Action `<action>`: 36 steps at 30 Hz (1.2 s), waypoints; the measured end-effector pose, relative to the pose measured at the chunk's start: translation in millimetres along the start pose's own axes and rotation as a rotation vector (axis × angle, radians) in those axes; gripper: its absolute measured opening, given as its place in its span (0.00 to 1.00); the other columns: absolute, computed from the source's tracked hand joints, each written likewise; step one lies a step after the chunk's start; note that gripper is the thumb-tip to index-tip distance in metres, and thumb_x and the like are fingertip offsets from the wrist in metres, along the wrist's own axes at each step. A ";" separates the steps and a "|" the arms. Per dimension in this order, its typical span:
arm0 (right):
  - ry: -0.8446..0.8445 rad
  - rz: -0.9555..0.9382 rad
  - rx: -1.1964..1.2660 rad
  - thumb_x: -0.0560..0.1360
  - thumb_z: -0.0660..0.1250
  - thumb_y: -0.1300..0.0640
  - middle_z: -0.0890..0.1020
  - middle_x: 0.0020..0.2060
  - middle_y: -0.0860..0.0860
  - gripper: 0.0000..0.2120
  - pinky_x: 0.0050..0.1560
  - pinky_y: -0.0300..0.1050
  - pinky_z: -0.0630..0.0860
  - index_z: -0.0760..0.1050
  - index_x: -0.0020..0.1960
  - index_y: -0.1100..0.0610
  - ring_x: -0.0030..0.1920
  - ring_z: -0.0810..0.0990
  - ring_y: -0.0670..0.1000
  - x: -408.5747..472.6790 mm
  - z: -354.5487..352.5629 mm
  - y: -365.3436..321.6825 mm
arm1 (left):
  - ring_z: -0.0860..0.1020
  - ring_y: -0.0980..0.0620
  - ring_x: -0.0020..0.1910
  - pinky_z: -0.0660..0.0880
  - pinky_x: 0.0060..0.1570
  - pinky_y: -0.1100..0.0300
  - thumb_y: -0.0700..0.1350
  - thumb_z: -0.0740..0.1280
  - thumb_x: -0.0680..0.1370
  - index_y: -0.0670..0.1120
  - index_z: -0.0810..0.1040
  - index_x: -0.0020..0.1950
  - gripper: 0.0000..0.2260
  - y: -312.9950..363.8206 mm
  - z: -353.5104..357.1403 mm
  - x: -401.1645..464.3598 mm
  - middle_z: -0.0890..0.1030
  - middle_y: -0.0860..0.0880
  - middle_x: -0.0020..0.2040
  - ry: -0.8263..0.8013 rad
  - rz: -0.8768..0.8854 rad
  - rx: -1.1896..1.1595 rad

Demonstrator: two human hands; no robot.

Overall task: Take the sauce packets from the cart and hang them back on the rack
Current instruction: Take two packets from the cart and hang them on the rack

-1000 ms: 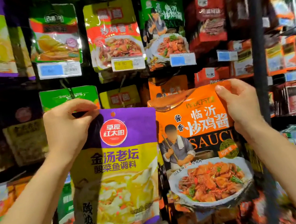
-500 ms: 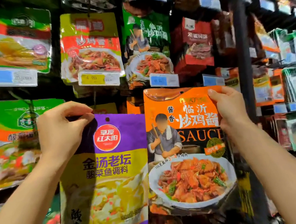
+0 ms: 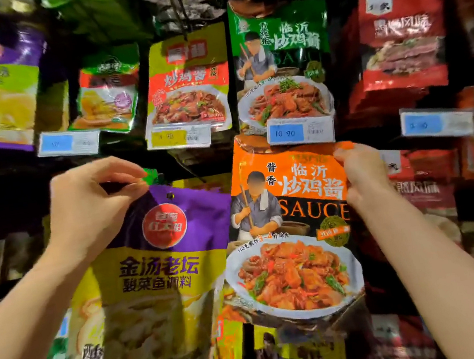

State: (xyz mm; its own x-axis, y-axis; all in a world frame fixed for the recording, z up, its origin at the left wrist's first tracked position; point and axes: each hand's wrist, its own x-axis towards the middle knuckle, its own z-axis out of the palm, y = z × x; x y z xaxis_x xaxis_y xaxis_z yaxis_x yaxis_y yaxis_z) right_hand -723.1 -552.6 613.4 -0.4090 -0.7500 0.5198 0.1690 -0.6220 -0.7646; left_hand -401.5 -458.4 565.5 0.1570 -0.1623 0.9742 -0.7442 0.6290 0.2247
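Dark metal rack (image 3: 248,346) fills the view, hung with rows of sauce pouches; against it the purple packet (image 3: 163,270) dangles from the left hand (image 3: 89,207), pinched at its top corner, and the orange packet (image 3: 294,220) from the right hand (image 3: 361,173), pinched at its top edge. Each grip sits off-centre; I judge a packet could swing and its small hang hole (image 3: 170,195) miss the peg, or the price tag (image 3: 299,131) just above could snag the orange top.

A glossy purple-and-yellow plastic sauce packet (image 3: 156,286) with a red round logo hangs upright, pinched at its top left corner. Just beside it on the right, an orange plastic sauce packet (image 3: 293,232) picturing a chicken dish stands upright, its top edge tucked behind a blue price tag (image 3: 299,132).
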 end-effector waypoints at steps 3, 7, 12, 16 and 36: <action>0.023 -0.075 -0.099 0.72 0.60 0.70 0.69 0.28 0.53 0.14 0.36 0.49 0.69 0.69 0.31 0.55 0.29 0.69 0.51 6.5 -1.2 6.0 | 0.78 0.68 0.37 0.70 0.40 0.76 0.38 0.74 0.68 0.54 0.80 0.39 0.10 4.8 -4.9 1.5 0.79 0.68 0.41 0.000 0.019 0.045; 0.055 -0.173 -0.218 0.65 0.62 0.61 0.71 0.31 0.56 0.05 0.35 0.48 0.68 0.74 0.34 0.53 0.33 0.70 0.53 5.9 -4.8 12.7 | 0.77 0.69 0.37 0.69 0.40 0.76 0.39 0.74 0.68 0.52 0.81 0.40 0.08 12.2 -6.9 4.4 0.78 0.70 0.41 0.022 0.014 0.047; 0.139 -0.218 -0.363 0.64 0.63 0.53 0.75 0.31 0.53 0.07 0.37 0.55 0.77 0.73 0.29 0.55 0.34 0.77 0.58 16.4 -6.9 11.5 | 0.78 0.68 0.37 0.71 0.37 0.75 0.38 0.74 0.68 0.50 0.81 0.40 0.07 25.9 0.8 5.9 0.79 0.70 0.36 -0.014 0.071 -0.005; 0.149 -0.259 -0.472 0.71 0.62 0.60 0.72 0.29 0.52 0.08 0.35 0.47 0.69 0.74 0.33 0.55 0.35 0.72 0.55 17.8 -4.1 21.0 | 0.79 0.64 0.38 0.72 0.34 0.71 0.39 0.75 0.68 0.53 0.80 0.39 0.09 29.3 6.4 4.4 0.82 0.58 0.36 -0.006 0.065 -0.042; -0.406 -0.895 -1.534 0.64 0.45 0.24 0.53 0.76 0.49 0.43 0.69 0.67 0.39 0.52 0.75 0.42 0.76 0.51 0.56 -59.1 -21.0 107.2 | 0.78 0.68 0.34 0.73 0.40 0.73 0.39 0.75 0.66 0.55 0.80 0.37 0.11 9.5 5.3 -17.1 0.78 0.70 0.33 -0.063 -0.065 -0.008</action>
State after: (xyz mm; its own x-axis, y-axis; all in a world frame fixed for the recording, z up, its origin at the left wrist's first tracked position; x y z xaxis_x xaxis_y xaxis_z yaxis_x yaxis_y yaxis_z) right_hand -699.6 -570.2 492.7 0.3556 -0.4919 0.7947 -0.9307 -0.2644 0.2527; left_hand -414.7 -453.7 550.8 0.1636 -0.2505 0.9542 -0.7287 0.6213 0.2881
